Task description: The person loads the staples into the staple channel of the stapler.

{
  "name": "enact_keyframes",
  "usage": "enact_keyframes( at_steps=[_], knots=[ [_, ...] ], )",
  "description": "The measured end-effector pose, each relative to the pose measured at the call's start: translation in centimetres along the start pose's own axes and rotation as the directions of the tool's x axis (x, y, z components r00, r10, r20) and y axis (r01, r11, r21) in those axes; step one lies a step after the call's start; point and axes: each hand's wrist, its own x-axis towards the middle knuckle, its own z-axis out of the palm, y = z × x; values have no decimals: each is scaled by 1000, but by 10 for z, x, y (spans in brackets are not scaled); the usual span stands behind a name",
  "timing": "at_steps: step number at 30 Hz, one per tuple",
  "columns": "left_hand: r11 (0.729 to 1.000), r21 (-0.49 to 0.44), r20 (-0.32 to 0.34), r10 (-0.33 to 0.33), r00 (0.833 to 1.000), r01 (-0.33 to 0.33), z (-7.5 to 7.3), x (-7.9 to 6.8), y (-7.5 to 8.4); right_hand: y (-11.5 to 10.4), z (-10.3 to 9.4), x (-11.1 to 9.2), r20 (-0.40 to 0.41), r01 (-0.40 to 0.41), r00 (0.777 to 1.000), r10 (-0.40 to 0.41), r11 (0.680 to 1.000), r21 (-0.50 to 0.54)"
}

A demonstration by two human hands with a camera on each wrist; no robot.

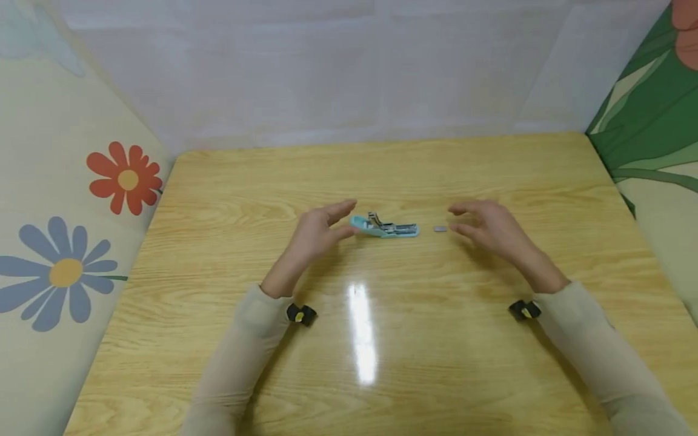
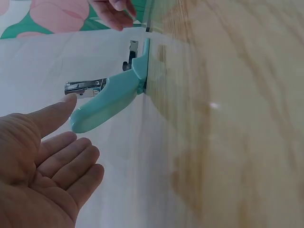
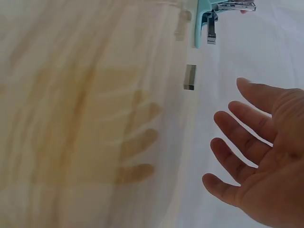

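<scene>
A teal stapler (image 1: pixel 400 230) lies on the table, opened wide, its metal parts folded out. My left hand (image 1: pixel 319 233) is at the stapler's raised left end, thumb and fingers spread and holding nothing; in the left wrist view the thumb tip overlaps the teal body (image 2: pixel 114 97). To the right of the stapler lies a short strip of staples (image 1: pixel 440 229), also visible as a small metal strip (image 3: pixel 190 77) in the right wrist view. Just right of the strip, my right hand (image 1: pixel 493 229) hovers with fingers apart and nothing in them.
The wood-patterned table (image 1: pixel 436 363) reflects a bright streak of light near its middle. A white cloth (image 1: pixel 349 72) hangs behind the far edge. Flower-printed panels stand at the left (image 1: pixel 65 181) and right. Each sleeve cuff carries a small black camera.
</scene>
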Motion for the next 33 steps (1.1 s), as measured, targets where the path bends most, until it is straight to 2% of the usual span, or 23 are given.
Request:
enact_keyframes(
  at_steps=[5,12,20,33],
  knots=[
    [999,-34,1,-23,1000,23,1,2,0,1,2,7,26,-16,1000,17,1000,-16],
    [999,-35,-9,-23,1000,23,3,3,-1,1,6,18,77,17,997,-12,997,-73],
    [1000,-12,-2,-8,1000,8,6,5,1,3,13,19,87,7,996,0,996,-83],
    [1000,2,2,-25,1000,25,7,5,2,8,20,25,71,80,995,-71,988,-133]
  ],
)
